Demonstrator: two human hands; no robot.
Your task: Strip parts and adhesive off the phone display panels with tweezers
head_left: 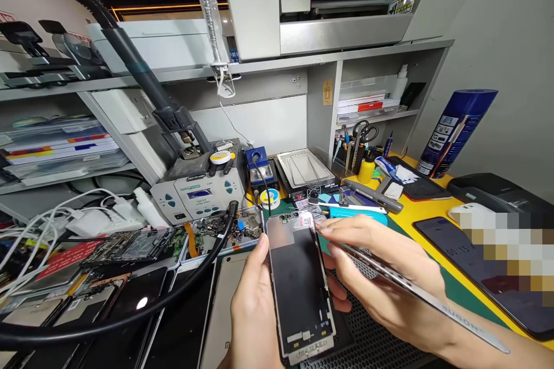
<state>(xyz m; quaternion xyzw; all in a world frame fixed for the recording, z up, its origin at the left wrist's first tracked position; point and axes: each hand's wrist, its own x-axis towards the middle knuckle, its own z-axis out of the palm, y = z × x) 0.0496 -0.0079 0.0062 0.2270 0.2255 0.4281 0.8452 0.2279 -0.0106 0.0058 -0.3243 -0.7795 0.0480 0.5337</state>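
Observation:
A phone screen assembly (298, 285), dark backing facing up with a silver frame, is gripped along both long edges by my left hand (251, 305). Its thumb lies on the left edge and its fingertips show past the right edge. My right hand (385, 277) pinches metal tweezers (402, 281), whose rear end slants down to the right. The tweezers' tips are at the screen's upper right corner, close to a small white and red label (306, 220); whether they touch it I cannot tell.
Behind stand a hot-air station (199, 190), a small blue soldering unit (259, 170) and a heating plate (305, 170). A black hose (194, 271) curves across several phone parts on the left. Phones (476, 271) lie on the right, near a tall blue can (456, 132).

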